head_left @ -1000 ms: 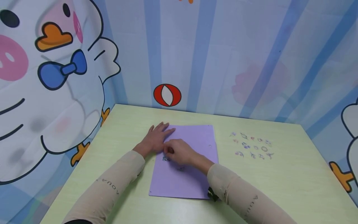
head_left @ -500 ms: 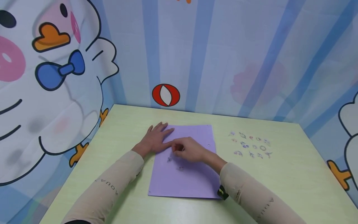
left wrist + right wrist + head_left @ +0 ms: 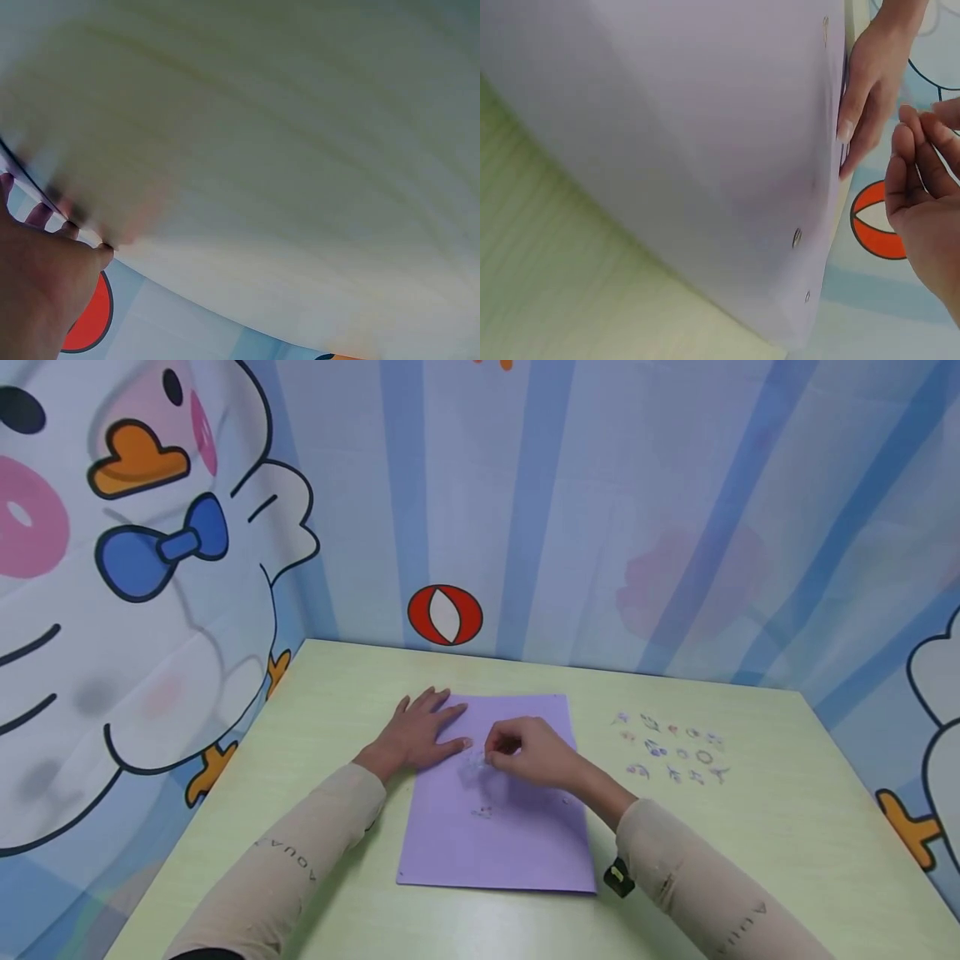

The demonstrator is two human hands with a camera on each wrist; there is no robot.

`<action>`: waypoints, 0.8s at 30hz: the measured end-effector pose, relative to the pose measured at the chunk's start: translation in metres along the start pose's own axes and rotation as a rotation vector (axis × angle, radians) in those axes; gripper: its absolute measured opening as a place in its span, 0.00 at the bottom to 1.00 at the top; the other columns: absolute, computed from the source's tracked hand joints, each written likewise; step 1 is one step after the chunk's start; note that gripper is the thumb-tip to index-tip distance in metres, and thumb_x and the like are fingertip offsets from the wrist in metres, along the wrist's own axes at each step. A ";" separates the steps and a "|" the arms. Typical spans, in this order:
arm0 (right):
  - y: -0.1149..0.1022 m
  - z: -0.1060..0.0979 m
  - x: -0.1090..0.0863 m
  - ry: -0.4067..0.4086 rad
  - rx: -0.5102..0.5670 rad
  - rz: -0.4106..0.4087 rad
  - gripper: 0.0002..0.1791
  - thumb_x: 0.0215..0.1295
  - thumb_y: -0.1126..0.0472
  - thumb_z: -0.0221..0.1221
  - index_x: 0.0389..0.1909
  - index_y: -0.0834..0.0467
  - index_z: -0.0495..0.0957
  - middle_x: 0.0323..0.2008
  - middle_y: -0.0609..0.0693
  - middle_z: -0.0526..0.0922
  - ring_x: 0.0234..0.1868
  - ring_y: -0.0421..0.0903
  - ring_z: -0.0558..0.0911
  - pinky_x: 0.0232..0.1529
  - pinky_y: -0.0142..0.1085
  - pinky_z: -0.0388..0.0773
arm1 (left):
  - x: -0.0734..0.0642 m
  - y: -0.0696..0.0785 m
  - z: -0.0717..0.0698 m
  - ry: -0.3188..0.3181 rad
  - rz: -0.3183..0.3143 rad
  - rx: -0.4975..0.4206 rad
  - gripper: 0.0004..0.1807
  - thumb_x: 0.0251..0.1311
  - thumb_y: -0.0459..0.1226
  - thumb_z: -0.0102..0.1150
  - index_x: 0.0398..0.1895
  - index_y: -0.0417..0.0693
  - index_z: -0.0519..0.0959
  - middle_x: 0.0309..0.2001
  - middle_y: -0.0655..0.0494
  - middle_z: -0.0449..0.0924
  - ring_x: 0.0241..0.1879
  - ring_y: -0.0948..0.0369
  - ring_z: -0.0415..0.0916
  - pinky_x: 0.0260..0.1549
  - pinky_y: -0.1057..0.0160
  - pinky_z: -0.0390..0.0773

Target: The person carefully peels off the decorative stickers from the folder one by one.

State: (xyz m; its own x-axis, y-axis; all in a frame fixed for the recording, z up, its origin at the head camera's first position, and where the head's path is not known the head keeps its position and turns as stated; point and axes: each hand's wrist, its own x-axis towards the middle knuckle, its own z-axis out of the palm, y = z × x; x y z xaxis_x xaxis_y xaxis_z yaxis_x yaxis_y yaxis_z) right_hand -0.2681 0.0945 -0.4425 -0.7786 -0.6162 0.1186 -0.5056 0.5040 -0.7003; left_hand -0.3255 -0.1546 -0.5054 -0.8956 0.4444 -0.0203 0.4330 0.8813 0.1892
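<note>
A purple sheet (image 3: 525, 852) lies on the table. My left hand (image 3: 411, 735) rests on its upper left edge with fingers spread, and the left wrist view shows the same hand (image 3: 49, 277) at the table edge. Over the sheet, my right hand (image 3: 536, 752) pinches a small see-through sticker (image 3: 473, 765) with faint bluish marks between thumb and forefinger. The sticker hangs just right of the left thumb. In the right wrist view the fingertips of the right hand (image 3: 930, 169) meet, and the sticker does not show. A small sticker (image 3: 482, 812) lies on the sheet below.
To the right of the sheet, several small stickers (image 3: 696, 755) lie in rough rows on the pale table (image 3: 750, 852). A printed cloth backdrop (image 3: 480, 485) rises behind the table's far edge. A black device (image 3: 618, 877) sits at the right wrist.
My right hand has moved right, away from the left hand, and the sticker that was under it has shifted up and right with it. The left hand stays in place.
</note>
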 end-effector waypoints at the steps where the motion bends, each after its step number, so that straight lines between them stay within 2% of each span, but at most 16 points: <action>1: 0.001 -0.002 -0.002 0.011 0.006 0.006 0.04 0.69 0.63 0.66 0.34 0.52 0.85 0.33 0.41 0.85 0.38 0.42 0.83 0.44 0.38 0.81 | 0.000 0.000 0.000 0.003 0.001 -0.002 0.42 0.73 0.68 0.46 0.85 0.62 0.61 0.85 0.48 0.50 0.85 0.44 0.41 0.78 0.33 0.44; 7: 0.004 -0.015 -0.010 0.066 0.024 0.039 0.05 0.70 0.65 0.68 0.34 0.52 0.84 0.33 0.43 0.85 0.38 0.43 0.83 0.44 0.39 0.82 | -0.001 0.002 -0.001 0.008 -0.001 -0.013 0.42 0.73 0.68 0.46 0.84 0.62 0.62 0.85 0.47 0.51 0.84 0.44 0.41 0.78 0.32 0.44; 11: 0.007 -0.027 -0.016 0.099 0.000 0.044 0.03 0.70 0.67 0.67 0.41 0.56 0.84 0.35 0.44 0.86 0.39 0.42 0.84 0.46 0.41 0.83 | 0.000 0.001 0.001 0.003 -0.011 -0.016 0.43 0.72 0.70 0.45 0.85 0.63 0.61 0.85 0.48 0.50 0.85 0.44 0.40 0.79 0.33 0.43; 15: 0.010 -0.041 -0.024 0.120 -0.030 0.052 0.07 0.71 0.67 0.66 0.47 0.59 0.86 0.36 0.45 0.87 0.40 0.43 0.84 0.47 0.44 0.84 | 0.001 0.000 0.002 0.008 -0.008 -0.022 0.44 0.72 0.70 0.45 0.85 0.63 0.60 0.85 0.48 0.50 0.85 0.44 0.40 0.79 0.33 0.42; 24: 0.023 -0.075 -0.053 0.181 -0.056 0.118 0.05 0.74 0.66 0.64 0.45 0.57 0.87 0.42 0.48 0.88 0.44 0.47 0.85 0.47 0.45 0.84 | 0.001 -0.001 0.001 0.000 0.015 -0.044 0.43 0.73 0.69 0.45 0.85 0.61 0.60 0.85 0.47 0.50 0.85 0.44 0.39 0.79 0.33 0.42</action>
State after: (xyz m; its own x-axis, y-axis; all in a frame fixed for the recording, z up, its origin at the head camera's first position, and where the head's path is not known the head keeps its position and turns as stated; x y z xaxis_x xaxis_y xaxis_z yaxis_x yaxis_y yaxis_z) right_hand -0.2663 0.1843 -0.4120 -0.8850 -0.4350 0.1662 -0.4230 0.6017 -0.6775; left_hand -0.3265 -0.1554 -0.5066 -0.8888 0.4579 -0.0175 0.4418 0.8665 0.2324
